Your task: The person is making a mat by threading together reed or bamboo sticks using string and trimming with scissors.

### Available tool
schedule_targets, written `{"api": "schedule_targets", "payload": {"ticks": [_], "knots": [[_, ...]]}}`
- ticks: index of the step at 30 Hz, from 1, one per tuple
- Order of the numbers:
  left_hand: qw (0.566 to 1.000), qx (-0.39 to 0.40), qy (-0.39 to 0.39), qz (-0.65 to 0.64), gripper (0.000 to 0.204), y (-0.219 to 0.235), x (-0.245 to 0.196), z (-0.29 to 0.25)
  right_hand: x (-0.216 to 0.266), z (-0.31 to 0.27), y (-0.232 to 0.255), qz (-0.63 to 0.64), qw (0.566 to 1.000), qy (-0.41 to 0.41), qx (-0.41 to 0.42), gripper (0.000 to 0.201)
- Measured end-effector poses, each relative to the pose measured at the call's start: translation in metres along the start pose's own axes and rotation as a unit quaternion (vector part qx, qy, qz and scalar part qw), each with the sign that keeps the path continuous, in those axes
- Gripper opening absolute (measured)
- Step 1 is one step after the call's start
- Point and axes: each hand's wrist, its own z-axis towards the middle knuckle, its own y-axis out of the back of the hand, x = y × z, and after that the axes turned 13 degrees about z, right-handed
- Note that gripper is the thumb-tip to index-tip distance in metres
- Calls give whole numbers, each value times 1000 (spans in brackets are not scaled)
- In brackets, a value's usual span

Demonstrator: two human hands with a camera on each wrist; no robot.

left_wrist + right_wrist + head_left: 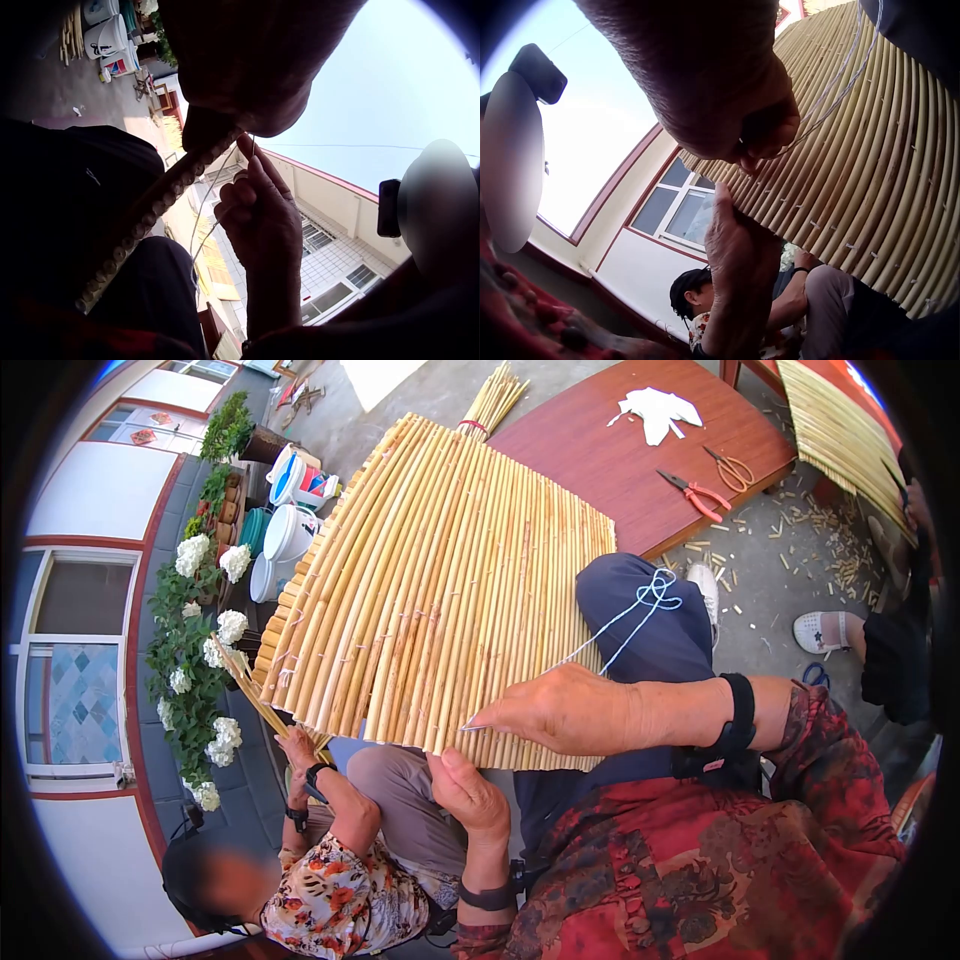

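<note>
A mat of pale reed stalks (440, 590), joined by rows of stitches, lies across the knees. At its near edge my left hand (472, 798) grips the stalks, thumb at the rim and the other fingers hidden beneath. Just above it, my right hand (570, 710) pinches a thin needle (474, 727) close over the mat's edge. Pale thread (625, 628) runs from the right hand and loops over the dark trouser knee. In the left wrist view the needle (253, 144) stands out between the right thumb and forefinger.
A reddish table (590, 420) bears red-handled pliers (697, 495), scissors (732, 468) and a white scrap. A tied reed bundle (492, 402) leans past the mat. Another person (340, 860) sits at the left, near buckets (290, 532) and white flowers (228, 735). Cut bits litter the floor.
</note>
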Motion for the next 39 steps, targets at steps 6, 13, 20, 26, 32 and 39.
{"api": "schedule_targets", "payload": {"ticks": [6, 13, 20, 26, 32, 39], "knots": [[1000, 0, 8, -1, 39, 0, 1, -1, 2, 2, 3, 8, 998, -48, 35, 27], [1000, 10, 20, -17, 39, 0, 4, -3, 2, 3, 5, 15, 997, -60, 44, 27], [1000, 2, 9, 23, 37, -3, -3, -4, 14, 4, 16, -2, 994, -88, 63, 23], [995, -57, -76, 24, 28, -13, -8, 2, 45, 10, 34, -58, 980, -160, 106, 21], [995, 19, -102, 5, 24, -17, -8, -2, 42, -13, 26, -47, 990, -132, 23, 21], [996, 44, -82, 3, 26, -12, -4, 0, 57, 4, 27, -101, 973, -197, 71, 22]]}}
